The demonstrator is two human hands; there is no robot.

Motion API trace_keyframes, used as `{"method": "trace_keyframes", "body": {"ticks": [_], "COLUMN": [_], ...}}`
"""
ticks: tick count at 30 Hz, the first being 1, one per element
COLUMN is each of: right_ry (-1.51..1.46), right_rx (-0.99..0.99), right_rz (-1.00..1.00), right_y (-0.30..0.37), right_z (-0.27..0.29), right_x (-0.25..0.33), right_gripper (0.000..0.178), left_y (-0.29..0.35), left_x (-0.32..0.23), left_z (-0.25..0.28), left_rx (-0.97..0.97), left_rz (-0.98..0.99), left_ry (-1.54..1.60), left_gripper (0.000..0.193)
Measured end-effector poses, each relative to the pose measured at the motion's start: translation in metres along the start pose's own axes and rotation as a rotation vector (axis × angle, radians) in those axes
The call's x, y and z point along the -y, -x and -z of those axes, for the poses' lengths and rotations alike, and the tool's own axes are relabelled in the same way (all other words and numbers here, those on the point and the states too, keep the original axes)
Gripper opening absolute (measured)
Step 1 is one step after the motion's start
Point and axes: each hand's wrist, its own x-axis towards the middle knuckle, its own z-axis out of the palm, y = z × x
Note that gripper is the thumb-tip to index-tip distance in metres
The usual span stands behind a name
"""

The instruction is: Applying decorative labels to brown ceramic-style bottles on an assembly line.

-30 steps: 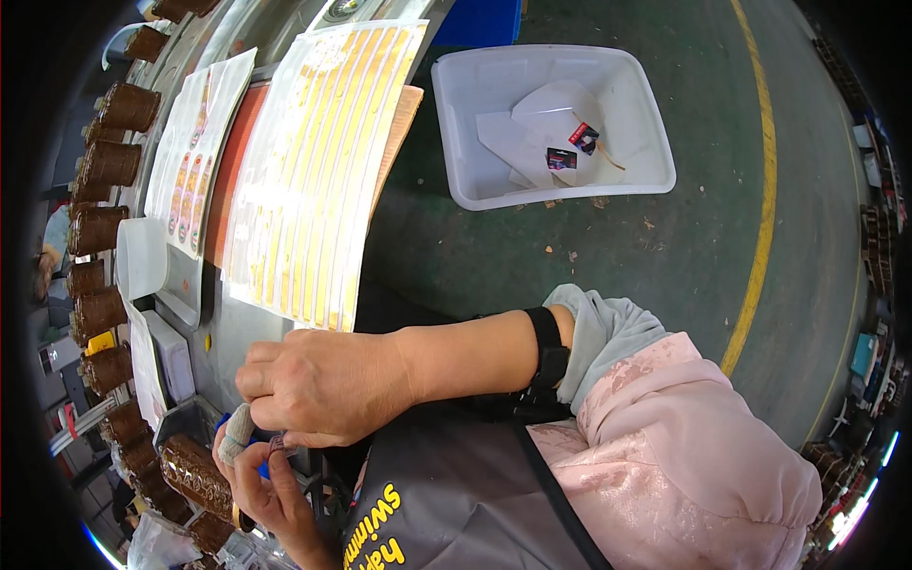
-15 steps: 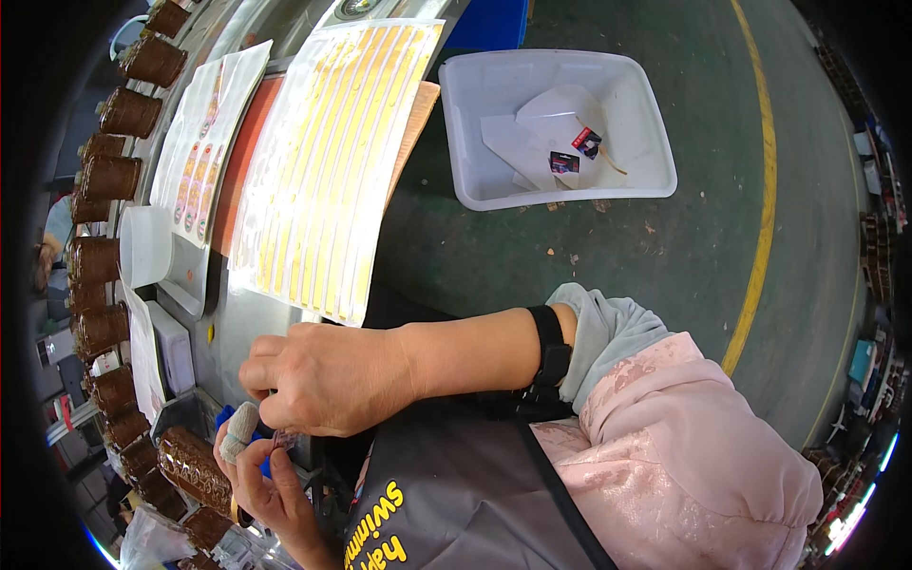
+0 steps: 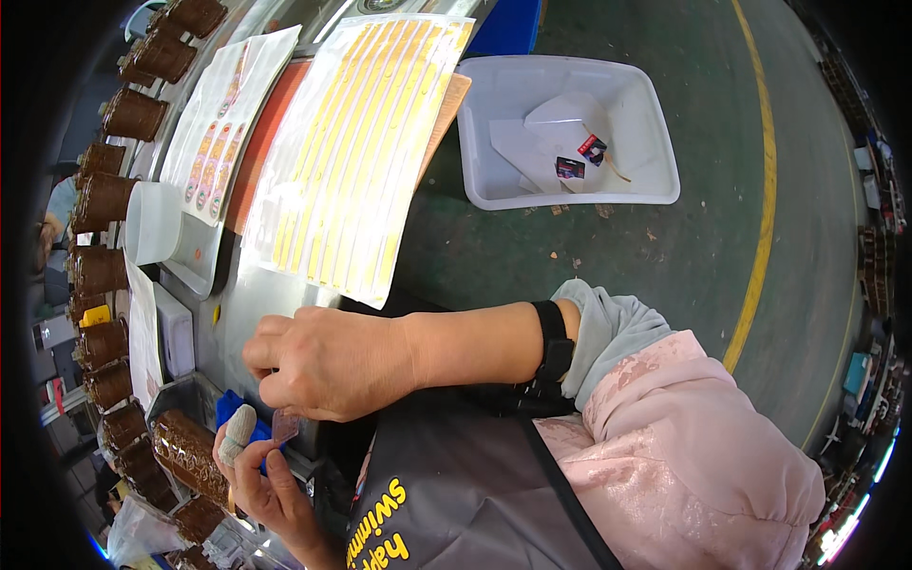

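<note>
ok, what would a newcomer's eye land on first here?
Probably the bright yellow-striped sheet on the metal worktable, upper left of centre, and the white plastic tub to its right. Then the hands, lower left: the right hand above the left hand, which has a pale fabric finger cover, with a small pinkish translucent piece between them.
</note>
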Motion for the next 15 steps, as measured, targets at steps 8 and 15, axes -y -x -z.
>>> {"method": "trace_keyframes", "body": {"ticks": [8, 15], "right_ry": [-0.006, -0.047], "right_rx": [0.028, -0.011], "right_rz": [-0.004, 0.032], "right_y": [-0.004, -0.005], "right_z": [-0.013, -0.016], "right_x": [0.001, -0.002], "right_gripper": [0.014, 0.016], "left_y": [0.013, 0.022], "left_x": [0.015, 0.043], "left_z": [0.008, 0.026], "left_rx": [-0.084, -0.444], "left_rz": [0.035, -0.199], "left_ry": [-0.001, -0.095], "left_gripper": [0.014, 0.023]}}
